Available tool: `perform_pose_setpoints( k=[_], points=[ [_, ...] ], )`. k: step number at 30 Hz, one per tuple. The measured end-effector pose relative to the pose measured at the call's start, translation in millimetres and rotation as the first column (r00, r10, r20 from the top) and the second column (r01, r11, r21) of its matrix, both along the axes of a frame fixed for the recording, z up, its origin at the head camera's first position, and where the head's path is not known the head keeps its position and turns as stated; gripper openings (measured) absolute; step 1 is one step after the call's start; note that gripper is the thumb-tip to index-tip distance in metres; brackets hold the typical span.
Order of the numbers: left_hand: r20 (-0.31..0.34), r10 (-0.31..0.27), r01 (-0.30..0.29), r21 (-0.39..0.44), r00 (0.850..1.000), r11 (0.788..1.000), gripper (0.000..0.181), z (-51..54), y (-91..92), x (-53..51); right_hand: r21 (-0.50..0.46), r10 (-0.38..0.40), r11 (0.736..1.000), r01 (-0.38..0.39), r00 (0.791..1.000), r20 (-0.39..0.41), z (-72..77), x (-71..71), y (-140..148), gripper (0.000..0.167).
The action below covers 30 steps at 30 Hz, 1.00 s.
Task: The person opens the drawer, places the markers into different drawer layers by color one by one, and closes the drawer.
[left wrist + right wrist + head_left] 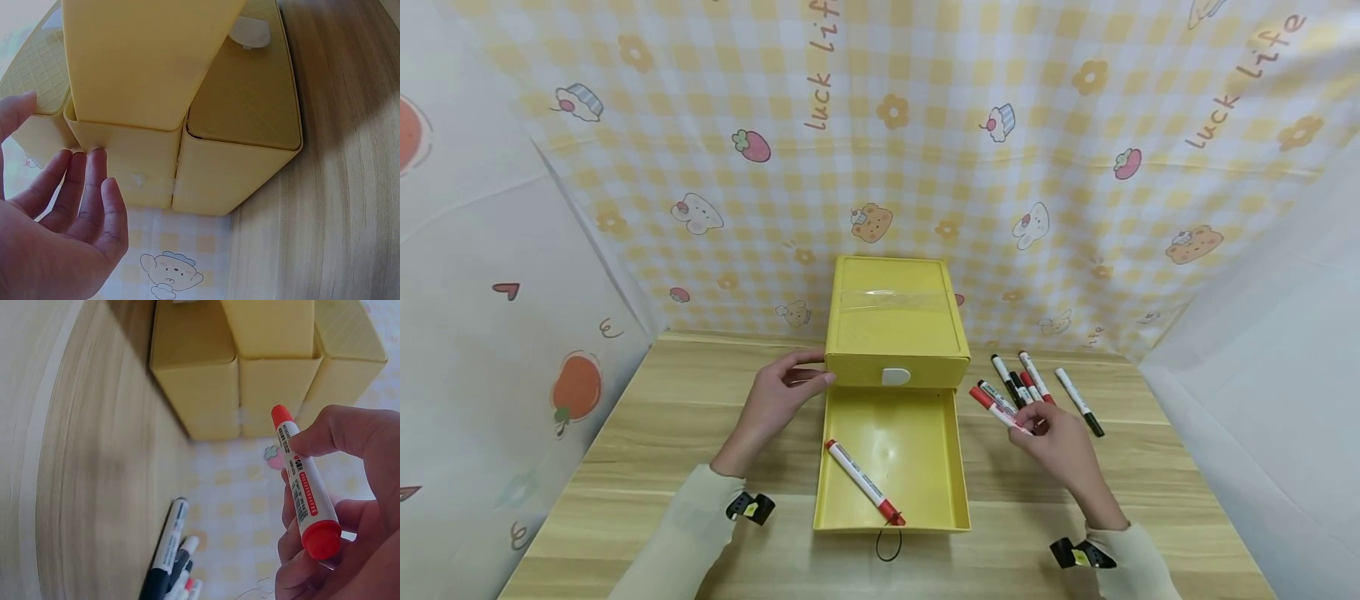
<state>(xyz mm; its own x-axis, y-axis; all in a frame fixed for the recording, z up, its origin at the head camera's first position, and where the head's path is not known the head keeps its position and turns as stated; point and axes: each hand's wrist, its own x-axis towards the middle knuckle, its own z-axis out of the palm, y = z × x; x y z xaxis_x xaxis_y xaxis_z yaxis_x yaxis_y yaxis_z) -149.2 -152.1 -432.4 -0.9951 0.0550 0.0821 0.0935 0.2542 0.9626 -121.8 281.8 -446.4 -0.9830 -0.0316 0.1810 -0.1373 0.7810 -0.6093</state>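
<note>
A yellow drawer box (887,329) stands against the patterned cloth, its open drawer (921,458) pulled out towards me. Inside that drawer a red-capped whiteboard marker (859,477) lies slantwise. My left hand (775,396) is at the box's left side; in the left wrist view its fingertips (97,156) touch the side wall, with the thumb apart from the other fingers. Between thumb and fingers, my right hand (1060,446) pinches another red whiteboard marker (304,481), right of the drawer. The right wrist view shows both its red ends and its printed white barrel.
Several black and red markers (1030,385) lie in a loose group right of the box, with one black-ended marker (1080,402) farther right. A thin dark loop (889,546) hangs from the drawer's front edge. The wooden table (647,417) meets the checked cloth (760,275) behind.
</note>
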Motion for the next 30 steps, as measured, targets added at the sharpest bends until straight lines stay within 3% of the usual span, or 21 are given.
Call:
perform_pose_setpoints(
  k=[12, 23, 30],
  points=[
    [0.003, 0.005, -0.005, -0.008, 1.0, 1.0, 0.046, 0.3, -0.1, 1.6, -0.024, 0.062, 0.998, -0.065, 0.992, -0.109, 19.6, 24.4, -15, 0.016],
    [0.001, 0.003, -0.003, -0.005, 1.0, 1.0, 0.046, 0.4, -0.5, 0.9, 0.034, 0.153, 0.988, -0.149, 0.951, -0.268, 38.5, 35.2, -31, 0.026],
    [-0.005, -0.009, 0.009, -0.007, 1.0, 1.0, 0.046, 0.0, -0.8, -0.1, 0.065, 0.222, 0.975, -0.213, 0.946, -0.238, 48.3, 34.7, -46, 0.025]
  ],
)
